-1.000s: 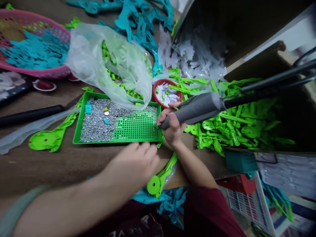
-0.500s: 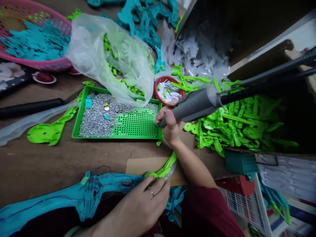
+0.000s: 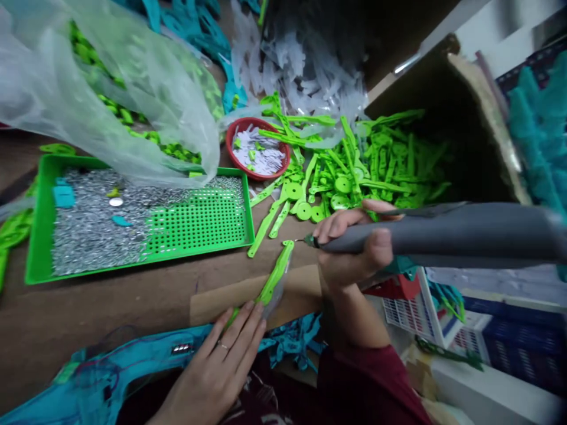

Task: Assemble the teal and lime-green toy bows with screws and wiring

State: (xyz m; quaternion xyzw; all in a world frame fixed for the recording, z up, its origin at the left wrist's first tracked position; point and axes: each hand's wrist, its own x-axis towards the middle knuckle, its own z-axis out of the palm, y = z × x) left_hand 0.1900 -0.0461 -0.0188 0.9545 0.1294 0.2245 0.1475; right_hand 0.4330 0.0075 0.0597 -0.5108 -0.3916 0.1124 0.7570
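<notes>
My right hand (image 3: pixel 349 254) is closed around a grey electric screwdriver (image 3: pixel 447 233), its body pointing right and its thin bit at the left. The bit's tip is just right of the upper end of a long lime-green plastic part (image 3: pixel 277 271), with a small gap visible. Fingers of my left hand (image 3: pixel 225 351) lie over the lower end of that part and hold it down; the thumb is hidden. Something clear and translucent lies along the part's right side. Beneath and left of my left hand is a blue plastic shell (image 3: pixel 150 351) with thin wires.
A green perforated tray (image 3: pixel 199 221) holds many small metal screws (image 3: pixel 97 230). Behind it are a plastic bag (image 3: pixel 177 100) of green bits and a red basket (image 3: pixel 230 147) of white pieces. Lime-green parts (image 3: pixel 381 159) pile up by a box. Cardboard (image 3: pixel 208 307) lies on the table.
The view has shifted right. My right hand has swung the screwdriver from above the tray's right corner to beside the green part's upper end. My left fingers now lie flatter and straighter.
</notes>
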